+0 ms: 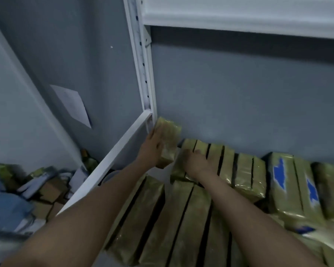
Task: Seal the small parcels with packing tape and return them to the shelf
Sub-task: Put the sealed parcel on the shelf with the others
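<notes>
The white shelf [112, 157] fills the centre and right of the frame, already crowded with rows of glossy taped parcels [243, 174], so most of the sealing and returning looks done. One sealed parcel [168, 139] stands at the shelf's back left corner, mid-frame, gripped by the left hand [152, 147] and apparently not yet set down. The right hand [196, 162] lies on the neighbouring row; blur hides whether it grips or presses

We hold one small, glossy tape-wrapped olive-brown parcel [169, 139] tilted in our left hand [152, 146] at the white metal shelf [121, 145]'s back corner. Similar parcels [239, 170] stand in tight rows beside it.
</notes>
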